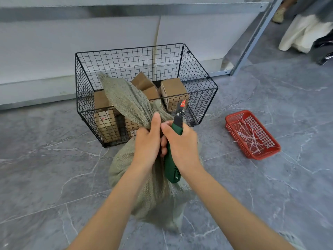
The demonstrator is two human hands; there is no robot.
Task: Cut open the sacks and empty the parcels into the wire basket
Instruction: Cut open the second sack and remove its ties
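Observation:
A bulging grey-green woven sack [155,192] stands on the floor in front of the black wire basket [198,82]. My left hand [146,143] is shut around the sack's gathered neck, and the loose top flops up over the basket's front. My right hand [182,143] grips a green-handled utility knife [173,159], its dark blade pointing up beside the neck. Several brown cardboard parcels [173,91] lie inside the basket. The tie at the neck is hidden by my hands.
A red plastic tray [252,135] holding several cut white cable ties sits on the floor to the right. A grey shelf unit stands behind the basket, with a metal upright [252,38] at the right. Another person's feet and a white bag show at the top right.

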